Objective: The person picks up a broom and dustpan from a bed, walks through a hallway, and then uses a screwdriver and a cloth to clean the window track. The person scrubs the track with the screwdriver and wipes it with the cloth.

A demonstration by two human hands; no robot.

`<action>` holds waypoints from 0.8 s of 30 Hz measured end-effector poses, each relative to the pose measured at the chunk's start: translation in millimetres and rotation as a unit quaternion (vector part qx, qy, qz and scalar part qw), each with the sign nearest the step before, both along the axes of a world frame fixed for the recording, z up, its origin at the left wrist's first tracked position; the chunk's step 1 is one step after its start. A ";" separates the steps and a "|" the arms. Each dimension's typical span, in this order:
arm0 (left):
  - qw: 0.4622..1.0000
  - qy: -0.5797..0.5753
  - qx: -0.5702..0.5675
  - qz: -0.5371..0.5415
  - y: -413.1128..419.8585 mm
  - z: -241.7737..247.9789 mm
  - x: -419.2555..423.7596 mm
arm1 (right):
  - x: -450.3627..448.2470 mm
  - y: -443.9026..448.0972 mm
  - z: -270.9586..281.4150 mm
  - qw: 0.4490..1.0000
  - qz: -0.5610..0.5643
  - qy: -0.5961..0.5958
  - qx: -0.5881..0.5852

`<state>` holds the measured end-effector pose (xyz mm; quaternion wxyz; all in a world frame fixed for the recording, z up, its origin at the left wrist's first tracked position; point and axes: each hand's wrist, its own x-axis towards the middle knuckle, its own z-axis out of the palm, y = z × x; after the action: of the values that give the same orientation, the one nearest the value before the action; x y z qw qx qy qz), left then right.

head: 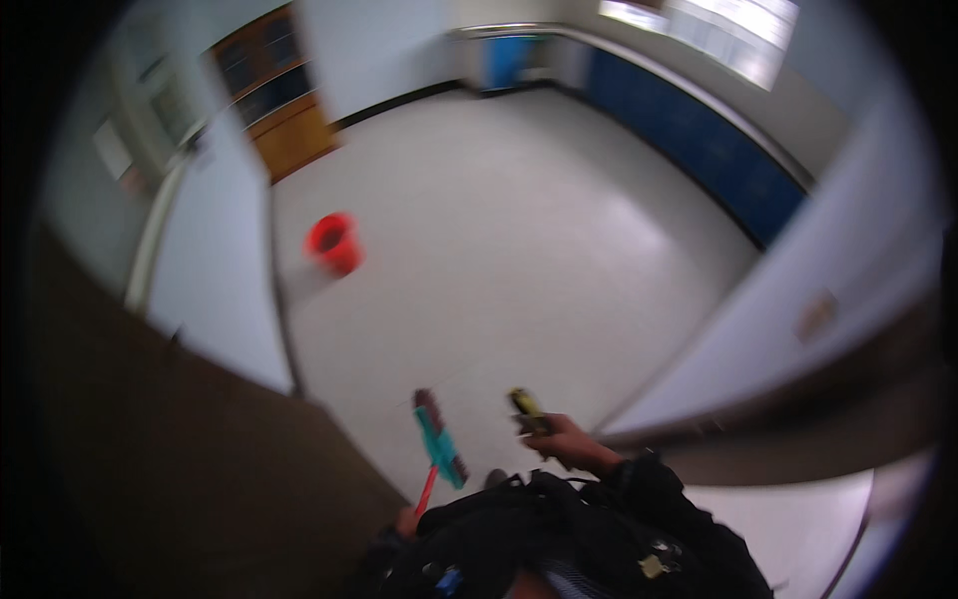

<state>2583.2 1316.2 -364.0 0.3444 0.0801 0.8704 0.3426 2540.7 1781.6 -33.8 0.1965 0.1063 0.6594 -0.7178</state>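
My left hand [406, 523] grips the red handle of a broom whose teal head [441, 449] carries dark reddish-brown bristles. The broom head is in front of me, low in the view; whether its bristles touch the floor I cannot tell. To the right of it, my right hand [572, 449] is closed around a yellow-and-black handheld object [528, 404], too blurred to name more exactly. Farther off to the left, a red plastic bucket [346, 258] stands upright on the pale floor [494, 247].
A dark brown surface [187, 449], probably a door, rises close on my left. White walls [786, 329] flank the way in. A wooden cabinet [292, 138] stands at the far left, and dark blue panels [673, 120] run below a ledge on the right.
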 end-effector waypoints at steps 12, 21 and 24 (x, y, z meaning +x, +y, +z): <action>0.979 -0.117 -0.129 0.102 -64.2 -28.2 -90.8 | -244.0 -111.4 -53.0 0.986 0.145 -0.081 -0.031; 0.965 -0.102 -0.191 0.145 -74.1 -0.5 -192.0 | -443.1 -133.7 -38.0 0.968 0.248 -0.048 -0.003; 0.960 -0.146 -0.184 0.151 -75.8 16.3 -231.4 | -499.1 -149.9 -23.9 0.957 0.282 -0.055 -0.023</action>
<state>2351.9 1240.4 -347.7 0.4211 -0.1680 0.8605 0.2324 2041.7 1631.7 -57.7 0.4294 -0.0497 0.6338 -0.6415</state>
